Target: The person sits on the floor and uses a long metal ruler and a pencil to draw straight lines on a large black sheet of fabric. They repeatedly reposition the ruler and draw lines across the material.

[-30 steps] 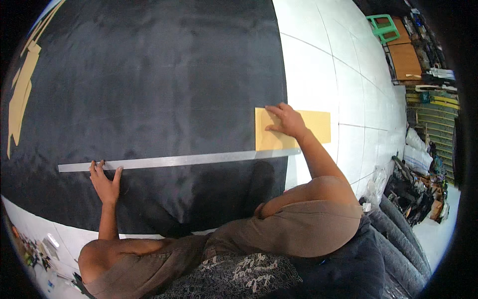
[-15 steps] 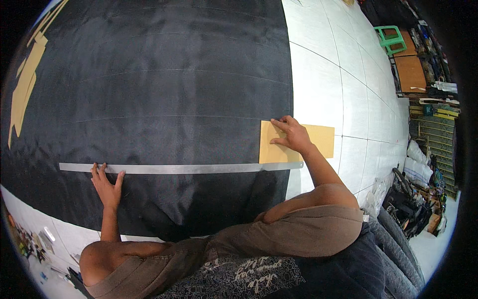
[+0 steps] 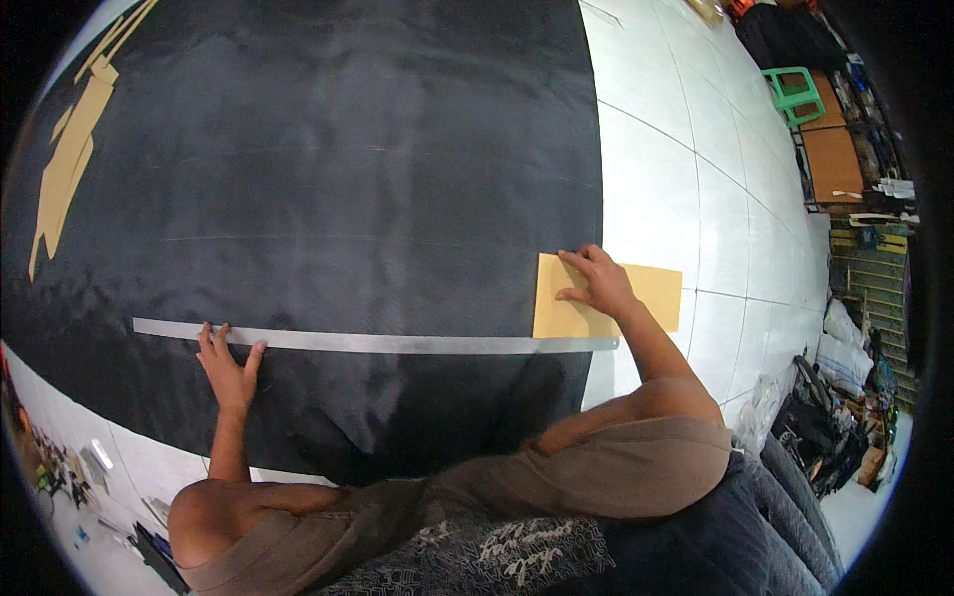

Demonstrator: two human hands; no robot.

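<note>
A large sheet of black cloth (image 3: 328,169) is spread over the floor with faint pale lines across it. Along its near part lies a long metal ruler (image 3: 427,345). The spread fingertips of my left hand (image 3: 230,372) rest on the ruler's left part, thumb apart. My right hand (image 3: 604,285) presses on a yellow rectangular card (image 3: 651,296), thumb and fingers spread. The card overlaps the cloth's right edge, and its lower edge runs along the ruler's right end. Neither hand is closed around anything.
White floor tiles (image 3: 646,169) border the cloth on the right. More yellow card pieces (image 3: 75,159) lie at its far left. A green plastic stool (image 3: 794,96) stands at the far right, and bags and clutter (image 3: 830,427) are piled nearer on that side.
The whole view has shifted slightly, so everything appears a little further right. Both hands, the ruler and the card keep about the same places on the cloth.
</note>
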